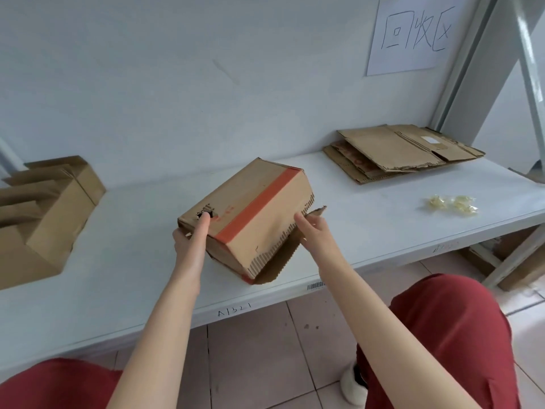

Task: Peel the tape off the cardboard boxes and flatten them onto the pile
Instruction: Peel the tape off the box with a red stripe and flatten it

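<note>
here, corrugated box [233, 196], orange tape [259, 203], ragged flap [281, 261]

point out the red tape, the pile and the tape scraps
red tape [259, 203], head view, middle of the strip
pile [383, 149], head view, top flattened sheet
tape scraps [463, 204], head view, on the crumpled clump

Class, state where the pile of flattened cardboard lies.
In the head view, the pile of flattened cardboard lies far right on the shelf, below the paper sign and beyond the crumpled tape.
</note>
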